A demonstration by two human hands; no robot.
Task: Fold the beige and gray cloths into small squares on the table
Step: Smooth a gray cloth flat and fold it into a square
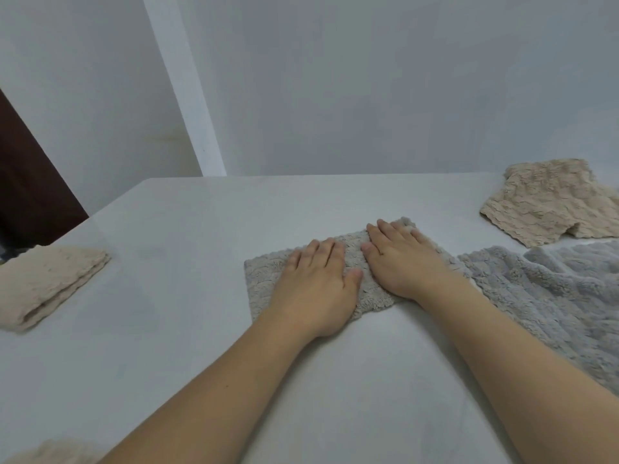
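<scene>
A gray cloth (264, 279), folded into a small rectangle, lies on the white table (187, 229) near the middle. My left hand (318, 286) rests flat on its left half, fingers together. My right hand (402, 262) lies flat on its right half, palm down. Neither hand grips anything. A folded beige cloth (47, 283) sits at the table's left edge. An unfolded beige cloth (546, 202) lies at the far right.
A loose fluffy gray cloth (552, 296) spreads along the right side, touching my right forearm. A bit of beige fabric (50, 453) shows at the bottom left corner. White walls stand behind the table, with a dark strip (26, 182) at the left.
</scene>
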